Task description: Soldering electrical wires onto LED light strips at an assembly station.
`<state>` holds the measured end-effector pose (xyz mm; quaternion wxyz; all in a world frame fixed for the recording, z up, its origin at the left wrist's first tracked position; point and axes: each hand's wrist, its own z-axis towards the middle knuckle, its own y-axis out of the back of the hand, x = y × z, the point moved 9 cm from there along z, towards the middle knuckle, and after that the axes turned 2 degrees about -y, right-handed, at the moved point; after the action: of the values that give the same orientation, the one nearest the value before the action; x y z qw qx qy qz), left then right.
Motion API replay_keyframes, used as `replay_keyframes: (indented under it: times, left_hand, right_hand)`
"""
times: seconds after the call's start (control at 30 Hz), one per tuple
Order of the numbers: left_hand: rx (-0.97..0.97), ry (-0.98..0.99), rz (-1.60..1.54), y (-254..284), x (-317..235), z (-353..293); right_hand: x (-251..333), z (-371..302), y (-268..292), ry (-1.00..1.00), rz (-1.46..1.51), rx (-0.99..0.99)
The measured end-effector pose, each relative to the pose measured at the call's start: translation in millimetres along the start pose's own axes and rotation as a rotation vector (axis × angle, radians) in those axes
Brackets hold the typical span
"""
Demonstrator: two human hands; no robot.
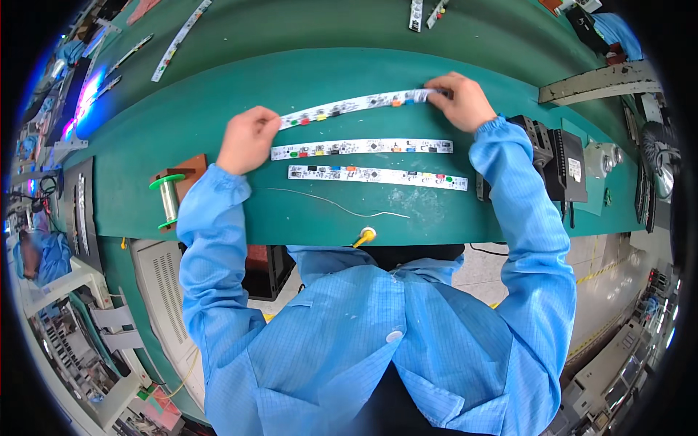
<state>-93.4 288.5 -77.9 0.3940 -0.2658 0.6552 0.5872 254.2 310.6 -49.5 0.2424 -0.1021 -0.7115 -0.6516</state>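
A long white circuit board strip [356,105] with small coloured parts spans between my two hands, tilted up toward the right. My left hand [249,139] pinches its left end, and my right hand [462,102] grips the right end. Closer to me, two similar strips lie on the green mat: one circuit board [363,148] just below the held strip, and another circuit board [378,176] nearer still. A thin piece of solder wire [342,206] lies curved in front of them.
A spool of wire [169,200] with green flanges stands by a brown block at left. Black boxy equipment [566,163] sits at right, under a beige metal bar [600,83]. A yellow plug [365,236] is at the front edge. More strips [180,40] lie farther back.
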Motion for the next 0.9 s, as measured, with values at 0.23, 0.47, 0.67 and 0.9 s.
replay_keyframes:
  times: [0.23,0.47,0.67,0.9]
  left_hand:
    - [0.067,0.083,0.018,-1,13,5]
    - [-0.021,-0.211,0.189,-3,-70,-60]
    - [-0.013,-0.314,0.341,-31,-66,-81]
    - [-0.530,-0.425,0.075,14,-96,-121]
  right_hand:
    - [14,-43,-4,0.043,-0.041,0.076]
    - [62,-133,14,0.126,-0.217,0.012]
    - [56,-150,3,0.186,-0.194,-0.061]
    - [68,-170,24,0.119,0.138,-0.122]
